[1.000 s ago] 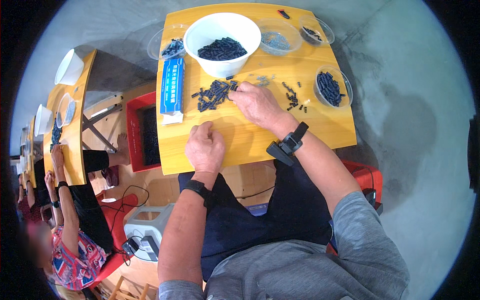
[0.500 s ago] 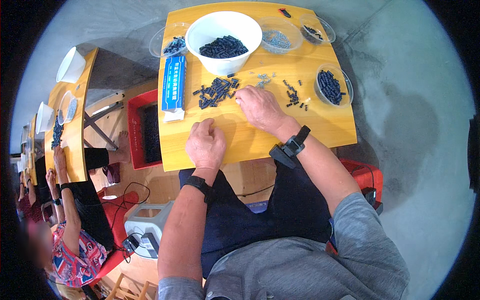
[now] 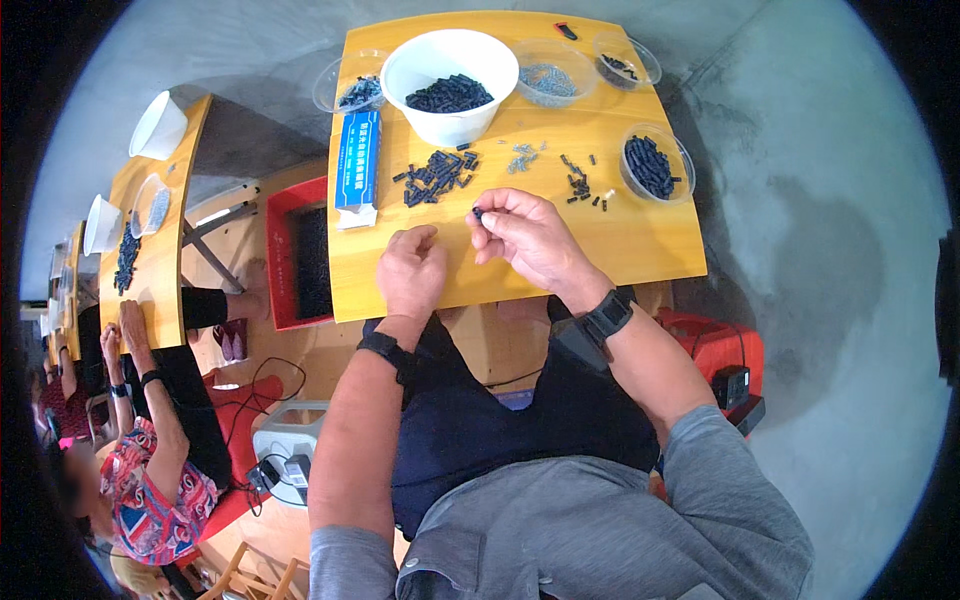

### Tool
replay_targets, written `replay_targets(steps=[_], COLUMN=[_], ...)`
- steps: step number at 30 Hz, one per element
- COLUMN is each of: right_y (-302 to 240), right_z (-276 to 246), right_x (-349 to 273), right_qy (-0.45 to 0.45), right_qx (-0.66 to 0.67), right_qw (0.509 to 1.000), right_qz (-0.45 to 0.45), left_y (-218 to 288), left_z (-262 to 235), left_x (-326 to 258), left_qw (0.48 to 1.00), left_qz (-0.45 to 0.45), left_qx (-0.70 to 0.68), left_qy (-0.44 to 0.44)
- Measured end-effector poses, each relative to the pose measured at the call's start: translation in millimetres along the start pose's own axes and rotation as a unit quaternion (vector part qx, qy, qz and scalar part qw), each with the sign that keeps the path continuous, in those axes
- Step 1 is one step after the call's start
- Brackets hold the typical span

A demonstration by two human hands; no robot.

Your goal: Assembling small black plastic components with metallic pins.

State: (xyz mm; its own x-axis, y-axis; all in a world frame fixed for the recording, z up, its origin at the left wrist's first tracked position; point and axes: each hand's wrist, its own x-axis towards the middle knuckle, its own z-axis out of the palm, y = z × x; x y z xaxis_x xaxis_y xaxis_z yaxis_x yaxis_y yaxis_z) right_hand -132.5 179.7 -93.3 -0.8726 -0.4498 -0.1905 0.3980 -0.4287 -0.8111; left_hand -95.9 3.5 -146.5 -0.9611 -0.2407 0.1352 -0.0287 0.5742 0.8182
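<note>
Between the thumb and fingers of my right hand (image 3: 530, 236) is a small black cylindrical piece (image 3: 478, 214), held above the yellow table (image 3: 620, 245). My left hand (image 3: 412, 270) is at the table's near edge with its fingers curled closed; whatever it may hold is hidden. Just beyond both hands lies a loose pile of short black cylindrical pieces (image 3: 437, 178). To its right are scattered small silver metal pieces (image 3: 522, 157), then a smaller group of black pieces (image 3: 578, 185).
A white tub (image 3: 450, 128) holds more black pieces. Clear bowls (image 3: 687, 190) of small parts line the table's sides and back. A blue box (image 3: 358, 165) lies at left, beside a red crate (image 3: 283, 308) on the floor. Another person (image 3: 150, 470) works at a table (image 3: 170, 315) further left.
My right hand has drawn back from the black pile toward me, lifting a black cylindrical piece. My left hand stays nearly where it was. The whole view has shifted slightly.
</note>
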Motion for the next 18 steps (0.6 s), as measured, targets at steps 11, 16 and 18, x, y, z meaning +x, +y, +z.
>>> replay_targets(steps=[11,16,18], right_y=[10.5,9.6,14.1], right_z=[5.1,4.5,-1.9], right_x=[-31.6,-39.6,-40.8], right_qy=[-0.008,0.007,0.001], right_qx=[0.024,0.025,0.003], right_qw=[0.998,0.997,0.997], right_qz=[0.054,0.068,0.081], left_y=[59.1,66.0,69.1], left_z=[-3.8,-5.9,-2.3], left_x=[-38.1,-46.0,-48.0], left_qw=[0.927,0.917,0.889], left_qz=[-0.148,-0.179,-0.187], left_qx=[-0.343,-0.352,-0.413], left_qy=[-0.031,-0.05,-0.064])
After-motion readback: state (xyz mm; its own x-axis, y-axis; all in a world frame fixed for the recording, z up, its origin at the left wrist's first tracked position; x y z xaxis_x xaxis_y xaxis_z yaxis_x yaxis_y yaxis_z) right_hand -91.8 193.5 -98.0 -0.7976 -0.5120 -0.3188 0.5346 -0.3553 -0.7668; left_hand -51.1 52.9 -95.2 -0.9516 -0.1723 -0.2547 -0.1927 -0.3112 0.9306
